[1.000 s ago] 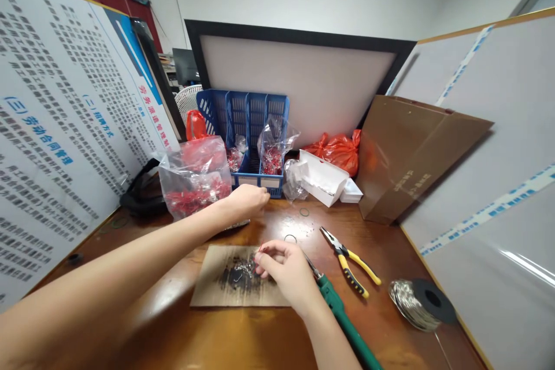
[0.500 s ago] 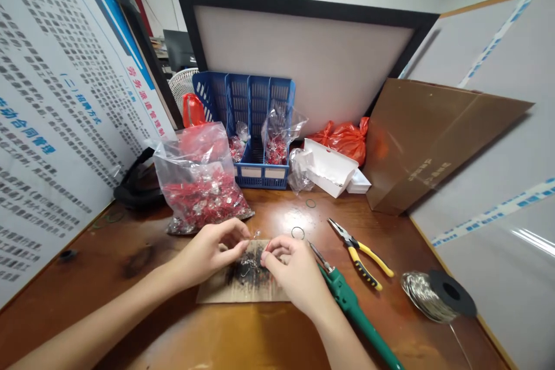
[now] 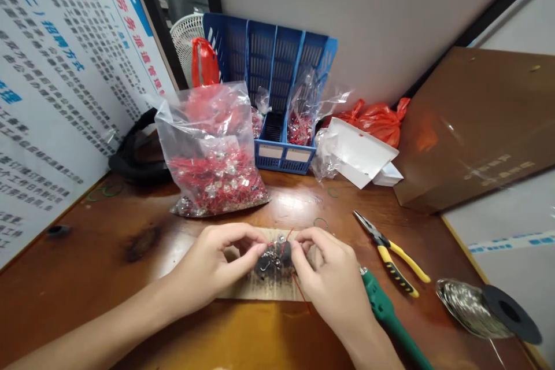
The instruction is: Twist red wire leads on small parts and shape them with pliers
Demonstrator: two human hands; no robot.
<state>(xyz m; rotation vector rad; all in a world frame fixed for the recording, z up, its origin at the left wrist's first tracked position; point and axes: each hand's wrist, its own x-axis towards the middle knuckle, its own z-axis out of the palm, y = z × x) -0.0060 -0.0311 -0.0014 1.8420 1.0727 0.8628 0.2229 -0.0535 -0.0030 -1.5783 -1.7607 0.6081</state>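
Note:
Over a brown board (image 3: 243, 290) with a scorched dark middle, my two hands face each other. My left hand (image 3: 229, 260) is closed in a pinch, with a bit of red wire at its fingertips. My right hand (image 3: 332, 269) also pinches a thin red wire (image 3: 297, 285), whose loose end trails below the fingers. A small shiny part (image 3: 281, 239) shows between the hands; which hand holds it, I cannot tell. Curled bits of metal (image 3: 271, 263) lie on the dark patch. A green soldering iron (image 3: 385, 309) is beside my right forearm, its tip hidden.
A clear bag (image 3: 212, 162) of red-wired parts stands behind my left hand. Further back are a blue divided rack (image 3: 284, 153), a white box (image 3: 358, 153) and red bags (image 3: 377, 121). Yellow-handled pliers (image 3: 390, 257) and a wire spool (image 3: 481, 309) lie at right.
My hands have come closer together, and red wire now shows clearly at the fingertips of both. The camera view has shifted, tilting lower; the tools lie as before.

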